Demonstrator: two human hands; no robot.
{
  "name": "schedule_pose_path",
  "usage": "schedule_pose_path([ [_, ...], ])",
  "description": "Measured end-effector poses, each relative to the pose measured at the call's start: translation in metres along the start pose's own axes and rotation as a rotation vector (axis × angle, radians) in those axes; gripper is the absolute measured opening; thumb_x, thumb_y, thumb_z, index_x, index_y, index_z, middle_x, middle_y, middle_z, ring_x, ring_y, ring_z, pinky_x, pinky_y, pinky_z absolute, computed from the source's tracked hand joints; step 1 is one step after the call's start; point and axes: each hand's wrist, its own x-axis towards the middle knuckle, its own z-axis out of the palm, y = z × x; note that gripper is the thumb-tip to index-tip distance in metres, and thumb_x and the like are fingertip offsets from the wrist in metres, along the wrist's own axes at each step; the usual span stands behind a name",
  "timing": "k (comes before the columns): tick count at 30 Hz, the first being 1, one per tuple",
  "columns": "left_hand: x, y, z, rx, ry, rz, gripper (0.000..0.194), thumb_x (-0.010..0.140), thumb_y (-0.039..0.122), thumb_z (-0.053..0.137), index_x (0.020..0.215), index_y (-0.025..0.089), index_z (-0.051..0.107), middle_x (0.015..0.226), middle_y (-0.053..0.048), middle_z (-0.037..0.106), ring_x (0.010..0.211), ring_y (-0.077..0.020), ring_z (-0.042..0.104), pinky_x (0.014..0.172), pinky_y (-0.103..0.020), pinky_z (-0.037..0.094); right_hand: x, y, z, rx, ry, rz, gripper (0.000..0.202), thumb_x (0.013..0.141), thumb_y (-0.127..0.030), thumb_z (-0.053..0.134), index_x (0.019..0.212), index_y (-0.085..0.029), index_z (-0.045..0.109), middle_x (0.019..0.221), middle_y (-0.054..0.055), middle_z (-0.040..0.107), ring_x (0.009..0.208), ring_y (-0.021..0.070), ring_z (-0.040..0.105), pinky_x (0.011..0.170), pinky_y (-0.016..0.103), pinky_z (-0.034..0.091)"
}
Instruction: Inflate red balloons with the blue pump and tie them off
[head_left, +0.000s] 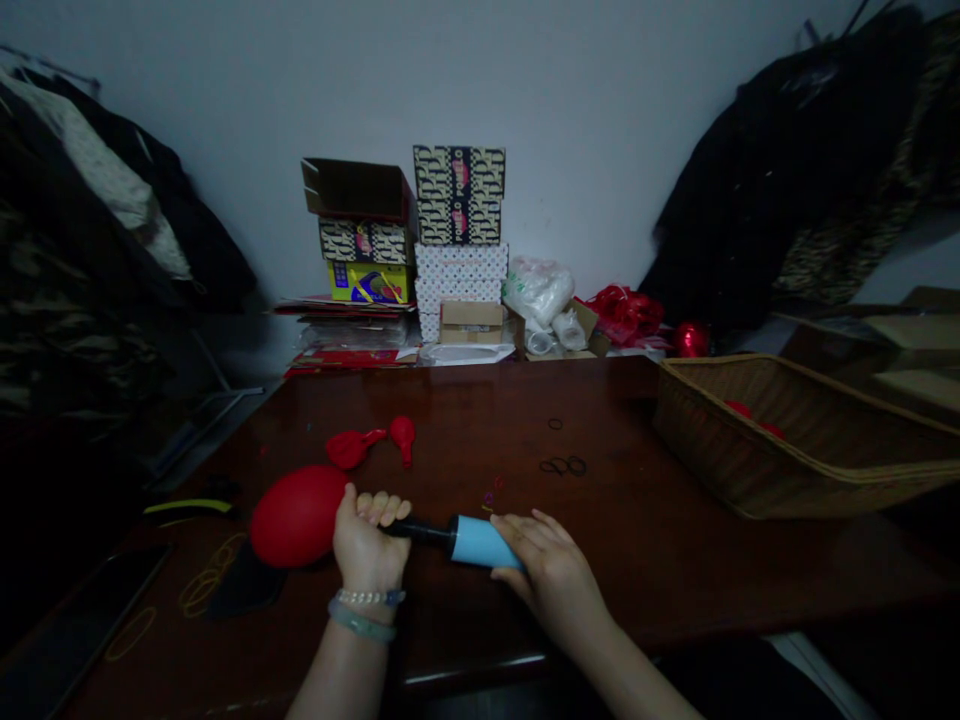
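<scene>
A partly inflated red balloon (294, 515) sits to the left of my left hand (371, 535), whose fingers are wrapped round its neck, which they hide. Out of that fist runs the black shaft of a hand balloon pump (478, 541), with a light blue barrel. My right hand (551, 565) is closed over the right end of the barrel. Two limp red balloons lie beyond my left hand, one on its side (347, 449) and one (403, 436) with its neck toward me.
On the brown table (622, 560) lie black rubber bands (564, 466), yellow rubber bands (206, 585) and a phone (86, 620). A wicker basket (795, 490) with red items inside stands at the right. Stacked boxes (459, 195) and plastic bags (541, 290) line the back wall.
</scene>
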Motion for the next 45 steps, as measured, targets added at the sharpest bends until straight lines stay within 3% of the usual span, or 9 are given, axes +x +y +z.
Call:
schedule_pose_path([
  [5, 0.011, 0.024, -0.007, -0.010, 0.000, 0.055, 0.039, 0.088, 0.023, 0.043, 0.058, 0.021, 0.018, 0.041, 0.008, 0.025, 0.033, -0.0080, 0.026, 0.040, -0.024, 0.026, 0.000, 0.012, -0.006, -0.022, -0.048, 0.021, 0.053, 0.079, -0.025, 0.070, 0.129, -0.022, 0.052, 0.121, 0.007, 0.064, 0.111, 0.0230, 0.059, 0.103, 0.046, 0.041],
  [9, 0.012, 0.029, -0.007, -0.012, 0.002, 0.062, 0.039, 0.088, 0.023, 0.041, 0.058, 0.021, 0.018, 0.041, 0.008, 0.025, 0.033, -0.0080, 0.027, 0.040, -0.024, 0.026, -0.001, 0.015, -0.010, -0.034, -0.070, 0.003, 0.056, 0.077, -0.025, 0.071, 0.130, -0.021, 0.051, 0.122, 0.009, 0.063, 0.110, 0.0245, 0.059, 0.099, 0.044, 0.044],
  [17, 0.002, 0.003, -0.003, -0.036, 0.009, 0.004, 0.039, 0.087, 0.022, 0.044, 0.058, 0.020, 0.019, 0.042, 0.008, 0.026, 0.033, -0.0070, 0.027, 0.040, -0.023, 0.025, -0.003, 0.000, -0.002, -0.072, 0.018, 0.023, 0.057, 0.075, -0.020, 0.073, 0.129, -0.021, 0.053, 0.123, 0.008, 0.062, 0.108, 0.0254, 0.058, 0.095, 0.042, 0.047],
  [22, -0.008, -0.019, 0.000, 0.006, -0.011, -0.048, 0.044, 0.086, 0.029, 0.052, 0.057, 0.020, 0.020, 0.043, 0.009, 0.025, 0.034, -0.0063, 0.026, 0.041, -0.023, 0.025, -0.007, -0.011, 0.007, -0.056, 0.016, 0.055, 0.056, 0.077, -0.021, 0.071, 0.130, -0.022, 0.052, 0.121, 0.008, 0.063, 0.105, 0.0251, 0.058, 0.093, 0.041, 0.049],
  [25, -0.012, -0.023, 0.004, 0.020, -0.013, -0.035, 0.045, 0.085, 0.031, 0.053, 0.057, 0.020, 0.021, 0.043, 0.009, 0.024, 0.034, -0.0063, 0.025, 0.041, -0.023, 0.025, -0.007, -0.012, 0.009, -0.029, 0.020, 0.053, 0.054, 0.080, -0.023, 0.068, 0.130, -0.023, 0.051, 0.121, 0.008, 0.063, 0.106, 0.0250, 0.059, 0.093, 0.041, 0.048],
  [37, 0.005, 0.033, 0.000, 0.005, -0.012, 0.102, 0.039, 0.087, 0.024, 0.045, 0.058, 0.020, 0.018, 0.042, 0.008, 0.024, 0.033, -0.0074, 0.026, 0.040, -0.024, 0.027, 0.001, 0.009, -0.009, -0.079, 0.018, 0.016, 0.052, 0.081, -0.028, 0.068, 0.130, -0.025, 0.051, 0.121, 0.007, 0.063, 0.109, 0.0233, 0.058, 0.097, 0.042, 0.044],
  [41, 0.004, 0.032, 0.003, -0.019, -0.007, 0.089, 0.038, 0.086, 0.020, 0.044, 0.058, 0.020, 0.018, 0.041, 0.008, 0.024, 0.033, -0.0073, 0.026, 0.039, -0.023, 0.026, -0.002, 0.010, -0.007, -0.075, 0.026, 0.008, 0.053, 0.081, -0.025, 0.067, 0.131, -0.024, 0.050, 0.122, 0.008, 0.063, 0.108, 0.0247, 0.058, 0.094, 0.043, 0.046],
  [45, -0.002, 0.016, 0.006, -0.042, -0.016, 0.039, 0.039, 0.083, 0.017, 0.047, 0.058, 0.020, 0.018, 0.042, 0.008, 0.024, 0.033, -0.0070, 0.026, 0.039, -0.023, 0.025, -0.005, 0.006, -0.001, -0.059, 0.039, -0.004, 0.054, 0.080, -0.025, 0.068, 0.132, -0.022, 0.050, 0.122, 0.009, 0.062, 0.107, 0.0267, 0.057, 0.093, 0.044, 0.047],
])
